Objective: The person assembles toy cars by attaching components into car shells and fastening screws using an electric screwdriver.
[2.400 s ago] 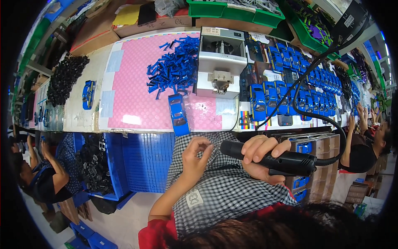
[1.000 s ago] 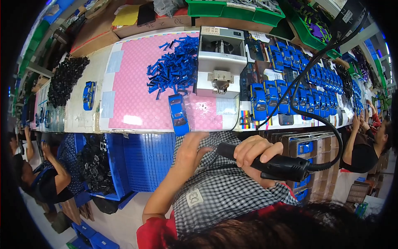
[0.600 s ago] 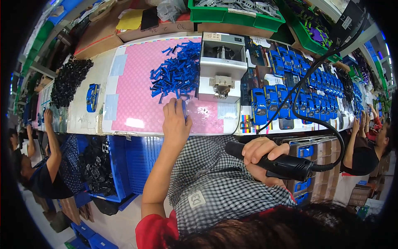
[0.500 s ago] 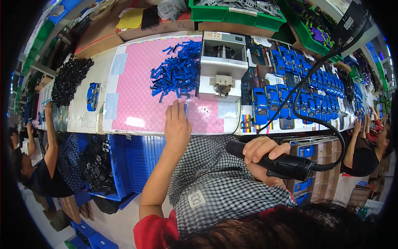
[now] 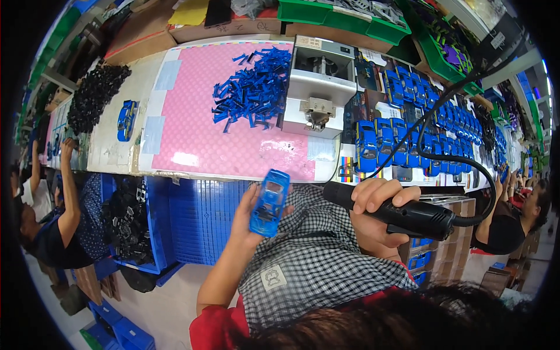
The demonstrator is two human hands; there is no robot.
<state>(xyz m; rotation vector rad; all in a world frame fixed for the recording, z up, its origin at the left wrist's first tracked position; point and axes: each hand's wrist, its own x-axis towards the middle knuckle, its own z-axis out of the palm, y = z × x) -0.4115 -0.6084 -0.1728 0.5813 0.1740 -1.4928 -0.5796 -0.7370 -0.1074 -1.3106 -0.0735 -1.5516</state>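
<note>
The blue toy car body (image 5: 269, 202) sits in the left hand (image 5: 252, 211), fingers wrapped around its lower half, held above the checked lap just in front of the bench edge. Its long axis runs nearly upright, tilted a little to the right, and the tip of the black corded power tool (image 5: 389, 210) points at it from just to the right; the right hand (image 5: 379, 201) is clenched around that tool. Beyond lies a pink mat (image 5: 198, 140) bearing a heap of small blue parts (image 5: 252, 93), a grey press machine (image 5: 318, 87), rows of blue cars (image 5: 420, 134), and green bins (image 5: 341, 17) behind.
</note>
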